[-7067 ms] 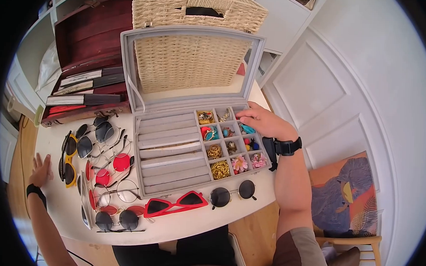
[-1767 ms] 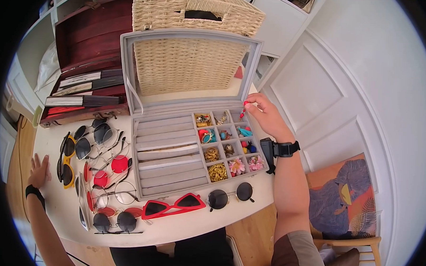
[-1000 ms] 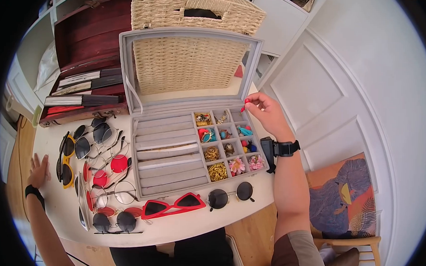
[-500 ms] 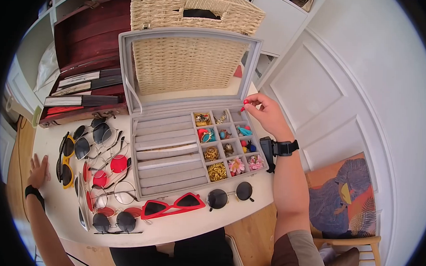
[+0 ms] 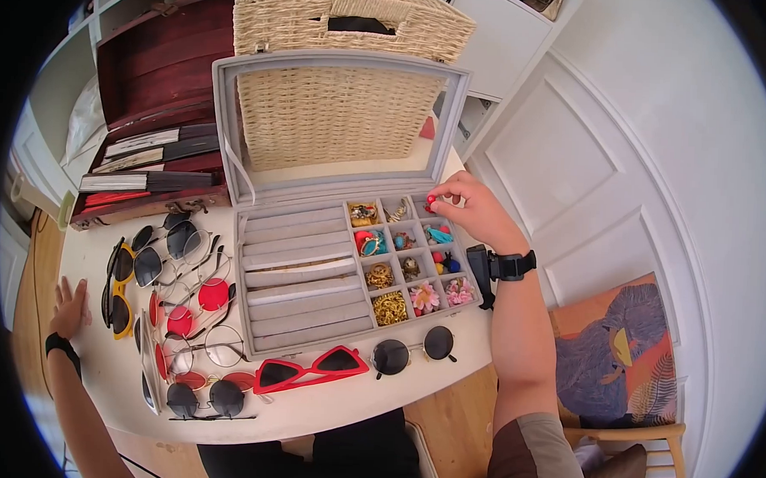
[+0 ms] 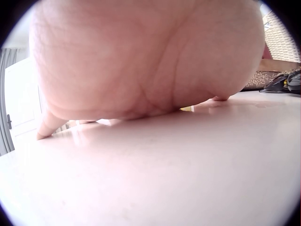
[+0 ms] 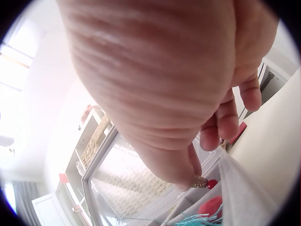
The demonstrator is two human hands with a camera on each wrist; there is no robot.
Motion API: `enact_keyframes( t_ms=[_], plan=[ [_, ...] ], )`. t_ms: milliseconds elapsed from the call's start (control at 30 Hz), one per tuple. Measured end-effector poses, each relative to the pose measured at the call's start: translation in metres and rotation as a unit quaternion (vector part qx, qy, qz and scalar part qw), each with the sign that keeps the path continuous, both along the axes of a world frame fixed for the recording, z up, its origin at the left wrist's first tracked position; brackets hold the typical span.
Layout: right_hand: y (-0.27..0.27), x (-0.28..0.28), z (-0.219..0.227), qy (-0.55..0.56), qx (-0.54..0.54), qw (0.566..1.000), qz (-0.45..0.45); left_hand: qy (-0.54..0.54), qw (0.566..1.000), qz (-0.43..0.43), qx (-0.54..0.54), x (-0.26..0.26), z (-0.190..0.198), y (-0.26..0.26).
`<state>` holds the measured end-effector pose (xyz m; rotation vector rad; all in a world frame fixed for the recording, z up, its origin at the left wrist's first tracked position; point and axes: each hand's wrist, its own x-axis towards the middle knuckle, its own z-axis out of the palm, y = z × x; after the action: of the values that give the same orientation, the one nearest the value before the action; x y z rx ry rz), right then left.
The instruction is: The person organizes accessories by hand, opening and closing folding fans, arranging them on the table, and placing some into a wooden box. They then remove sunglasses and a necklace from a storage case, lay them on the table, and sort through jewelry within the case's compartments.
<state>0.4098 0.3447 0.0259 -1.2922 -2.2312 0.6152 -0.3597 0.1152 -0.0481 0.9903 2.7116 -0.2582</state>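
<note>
At the top right compartment of the grey jewelry box [image 5: 306, 342], my right hand [image 5: 478, 211] pinches a small red beaded piece [image 5: 431, 204]. In the right wrist view the thumb and a finger of the right hand [image 7: 164, 94] meet beside a red bead [image 7: 212, 183], above a turquoise tassel [image 7: 200, 220]. Other compartments hold gold chains [image 5: 391, 309], pink flower pieces [image 5: 426, 298] and rings or earrings. My left hand [image 5: 70, 308] rests on the table at the far left, fingers spread; the left wrist view shows the palm [image 6: 150, 61] over the white surface.
Several sunglasses lie left of the box, with red-framed sunglasses [image 5: 311, 370] and a round dark pair [image 5: 414, 351] along its front. The box's clear lid [image 5: 344, 58] stands raised before a wicker basket [image 5: 350, 24]. An open dark red case [image 5: 160, 67] stands back left.
My right hand has moved slightly left and down with the red beads, from the box's right edge into the top right compartment. The left hand stays in place.
</note>
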Motion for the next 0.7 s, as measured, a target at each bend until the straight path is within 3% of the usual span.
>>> enact_keyframes(
  t_ms=[233,700],
  plan=[
    [-0.002,0.001,0.001,-0.025,-0.017,1.000,0.002,-0.008,0.999,0.020,0.029,-0.008,-0.005,-0.001],
    [-0.005,-0.003,0.005,0.047,-0.022,0.999,0.009,-0.001,1.000,0.016,0.023,-0.006,-0.004,-0.002]
  ],
)
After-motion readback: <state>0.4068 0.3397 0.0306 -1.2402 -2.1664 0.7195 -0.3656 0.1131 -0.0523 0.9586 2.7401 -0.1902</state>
